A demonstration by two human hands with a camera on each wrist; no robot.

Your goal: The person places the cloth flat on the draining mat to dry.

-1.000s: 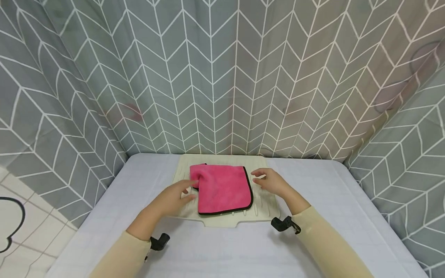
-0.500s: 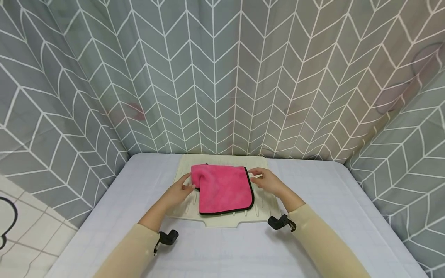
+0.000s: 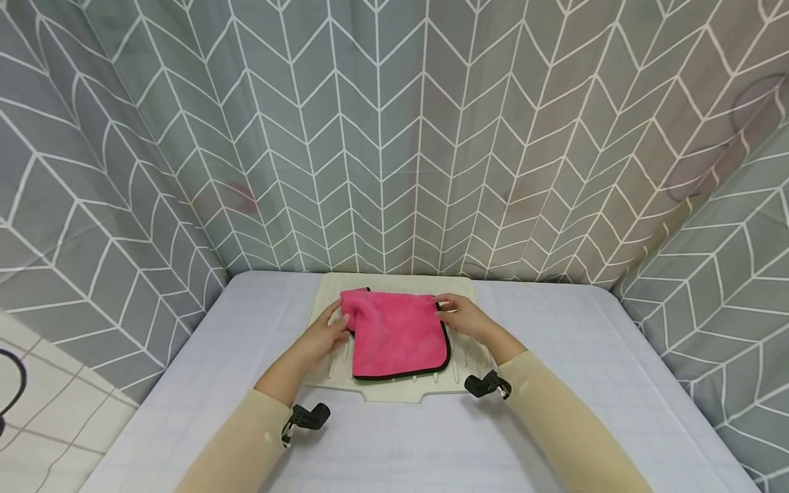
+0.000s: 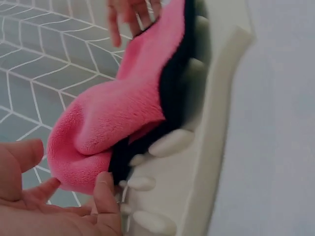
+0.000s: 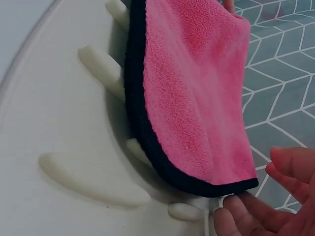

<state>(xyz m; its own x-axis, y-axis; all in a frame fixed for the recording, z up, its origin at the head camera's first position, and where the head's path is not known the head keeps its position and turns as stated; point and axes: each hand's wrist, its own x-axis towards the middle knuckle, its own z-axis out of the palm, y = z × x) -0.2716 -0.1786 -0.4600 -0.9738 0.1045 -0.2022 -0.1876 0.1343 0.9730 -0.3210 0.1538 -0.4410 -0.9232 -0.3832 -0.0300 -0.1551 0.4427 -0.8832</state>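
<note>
A pink plush towel [image 3: 399,335] with black edging lies folded on a cream ribbed board [image 3: 391,392]. Its left part is rumpled, with a rounded fold seen in the left wrist view. My left hand [image 3: 320,341] touches that fold, its fingers spread loosely along the towel's left edge and the thumb apart. Over at the far right corner is my right hand [image 3: 466,319]. In the right wrist view the right-hand fingers [image 5: 238,216] reach in low at the black edge [image 5: 216,189], while the thumb stands away from the cloth.
A white cloth [image 3: 394,445] covers the table beneath the board. Grey curtains [image 3: 401,137] with a white chevron pattern hang behind and at both sides. Each wrist carries a small black camera mount [image 3: 310,416]. Pale floor tiles [image 3: 55,411] show at lower left.
Both hands have moved inward to the towel's edges, the left going right and slightly away, the right going left. The towel stays nearly in place, its left edge shifting slightly.
</note>
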